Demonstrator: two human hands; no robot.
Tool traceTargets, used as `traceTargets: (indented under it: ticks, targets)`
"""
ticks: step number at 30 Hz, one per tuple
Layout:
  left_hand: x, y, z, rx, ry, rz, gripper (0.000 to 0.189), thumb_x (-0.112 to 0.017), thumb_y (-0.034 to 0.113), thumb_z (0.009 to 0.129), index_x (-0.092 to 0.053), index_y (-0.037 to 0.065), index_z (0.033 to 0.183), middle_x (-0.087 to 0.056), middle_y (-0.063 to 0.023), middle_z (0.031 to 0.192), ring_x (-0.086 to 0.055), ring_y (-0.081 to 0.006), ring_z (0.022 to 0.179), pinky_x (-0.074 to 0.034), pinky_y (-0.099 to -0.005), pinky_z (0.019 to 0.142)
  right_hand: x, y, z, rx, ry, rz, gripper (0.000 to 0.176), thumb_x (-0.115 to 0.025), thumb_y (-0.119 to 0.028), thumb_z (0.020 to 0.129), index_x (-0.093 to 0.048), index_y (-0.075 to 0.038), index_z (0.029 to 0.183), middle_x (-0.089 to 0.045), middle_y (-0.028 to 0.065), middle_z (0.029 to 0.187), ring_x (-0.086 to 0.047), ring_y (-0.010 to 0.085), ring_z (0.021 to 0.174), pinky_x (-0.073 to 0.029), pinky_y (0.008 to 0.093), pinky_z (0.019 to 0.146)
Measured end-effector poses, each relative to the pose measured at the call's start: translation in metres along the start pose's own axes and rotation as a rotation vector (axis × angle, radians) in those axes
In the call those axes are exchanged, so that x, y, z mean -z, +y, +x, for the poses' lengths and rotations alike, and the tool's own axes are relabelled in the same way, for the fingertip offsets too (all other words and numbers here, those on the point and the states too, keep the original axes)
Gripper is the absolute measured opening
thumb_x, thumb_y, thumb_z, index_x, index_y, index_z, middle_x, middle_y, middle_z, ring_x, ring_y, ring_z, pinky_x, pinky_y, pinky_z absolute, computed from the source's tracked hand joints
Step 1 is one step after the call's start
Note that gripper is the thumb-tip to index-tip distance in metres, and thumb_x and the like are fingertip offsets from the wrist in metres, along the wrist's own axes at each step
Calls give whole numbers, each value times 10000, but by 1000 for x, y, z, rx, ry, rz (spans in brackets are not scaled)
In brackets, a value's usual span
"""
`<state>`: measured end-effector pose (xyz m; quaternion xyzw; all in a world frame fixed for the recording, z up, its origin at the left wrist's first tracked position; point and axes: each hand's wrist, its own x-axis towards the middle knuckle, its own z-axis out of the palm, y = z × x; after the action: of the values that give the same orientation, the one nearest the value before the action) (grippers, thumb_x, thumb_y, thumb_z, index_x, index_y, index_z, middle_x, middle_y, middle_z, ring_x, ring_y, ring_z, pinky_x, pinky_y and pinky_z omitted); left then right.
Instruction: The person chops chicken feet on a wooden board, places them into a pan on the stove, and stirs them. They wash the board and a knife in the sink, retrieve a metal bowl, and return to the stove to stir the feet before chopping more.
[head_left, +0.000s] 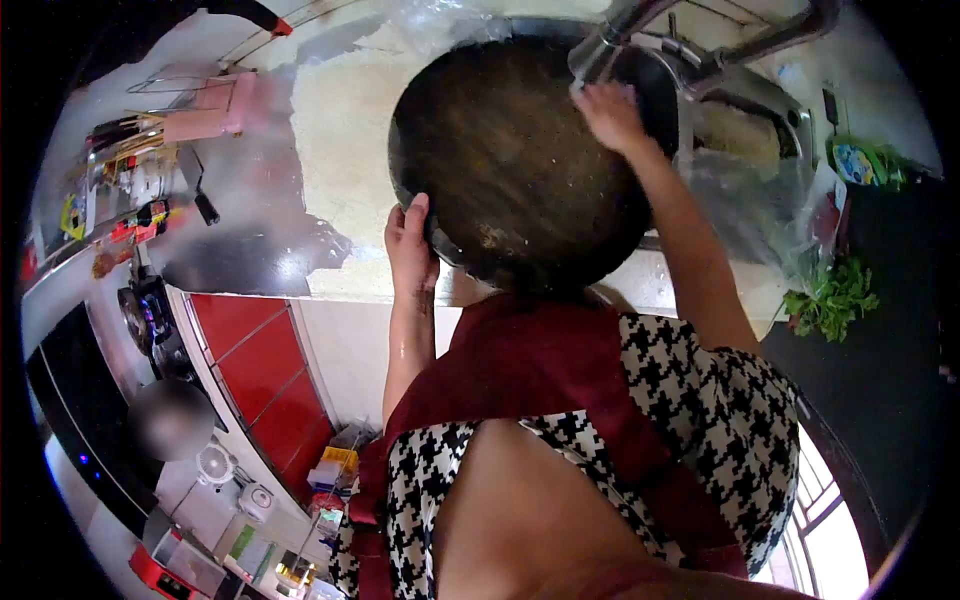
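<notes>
A large round dark-brown board [520, 150] with a blackened rim lies tilted over the sink and the counter's front edge; its surface looks wet. My left hand [410, 245] is closed on the lower left rim, thumb on top and the other fingers mostly hidden beneath. Over the upper right of the board is my right hand [612, 115], its fingers extended at the mouth of the metal faucet [603, 50]. Whether those fingertips touch the faucet is too blurred to say.
To the right, a sink basin [808, 118] and clear plastic bags [740, 195] sit beside leafy greens [832, 300]. Counter space [340, 150] stretches left, with a pink holder [215, 105] and a black-handled utensil [205, 205]. Red cabinet doors [255, 370] stand below left.
</notes>
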<state>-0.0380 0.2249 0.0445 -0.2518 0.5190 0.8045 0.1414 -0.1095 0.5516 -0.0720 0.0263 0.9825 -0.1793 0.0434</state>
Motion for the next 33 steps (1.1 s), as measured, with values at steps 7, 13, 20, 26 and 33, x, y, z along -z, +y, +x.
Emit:
traceTargets:
  ticks: [7, 13, 20, 26, 33]
  targets:
    - [-3, -1, 1, -15, 12, -21, 265, -583, 150, 870, -510, -33, 1048, -606, -102, 981, -579, -147, 859, -474, -262, 763, 11, -42, 41, -169, 64, 1434, 309, -511, -305, 892, -558, -61, 1075, -564, 111, 1076, -527, 262, 995, -421, 369, 849]
    - [-4, 1, 0, -6, 15, 0, 260, -592, 170, 869, -521, -27, 1024, -602, -72, 944, -562, -124, 827, -463, -245, 735, 26, -112, -23, -31, -89, 2119, 265, -491, -215, 890, -584, 7, 1003, -609, 157, 1044, -559, 304, 1024, -438, 413, 896]
    - [-2, 1, -1, -40, 26, 26, 228, -591, 158, 866, -531, -23, 991, -600, -69, 917, -559, -118, 802, -464, -245, 713, 59, -196, -120, 548, -179, 353, 685, -583, -315, 805, -305, -23, 1358, -238, 166, 1437, -193, 309, 1350, -117, 542, 1066]
    - [5, -7, 5, -23, 4, -42, 214, -584, 147, 870, -523, -26, 980, -599, -77, 916, -562, -125, 802, -467, -249, 708, 4, 27, -49, -99, 44, 69, 622, -394, -412, 918, -245, -36, 1390, -266, 171, 1432, -244, 329, 1322, -181, 477, 1067]
    - [9, -10, 7, -23, 13, -21, 260, -577, 158, 872, -510, -32, 1037, -602, -104, 978, -579, -157, 845, -483, -270, 739, -18, 82, 9, -576, -258, 768, 759, -342, -647, 853, -470, -28, 1272, -473, 159, 1289, -444, 280, 1180, -322, 360, 984]
